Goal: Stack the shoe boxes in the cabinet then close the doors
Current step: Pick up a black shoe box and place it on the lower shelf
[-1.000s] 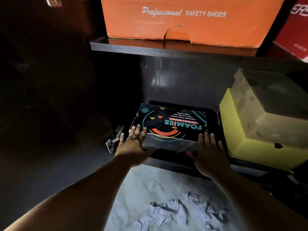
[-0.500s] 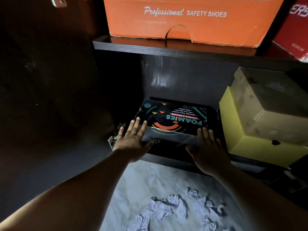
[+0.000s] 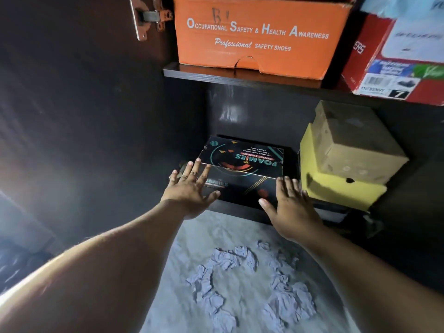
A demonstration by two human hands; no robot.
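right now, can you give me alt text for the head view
Both hands, left and right, press flat with straight fingers against the front of a black printed cardboard shoe box on the dark cabinet's bottom shelf, beside a brown box stacked on a yellow box.

Lower compartment: open above black box (image 3: 242, 159) up to shelf (image 3: 240, 76). Narrow gap at right, hemmed by yellow box (image 3: 336, 188) under brown box (image 3: 353, 140). Left bounded by cabinet wall (image 3: 182, 121). Crumpled paper (image 3: 230, 258) strewn over floor in front.

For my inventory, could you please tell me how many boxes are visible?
5: orange cardboard box and red-white box on upper shelf; black Foamies box, yellow box bearing brown box below. Others possibly hidden.
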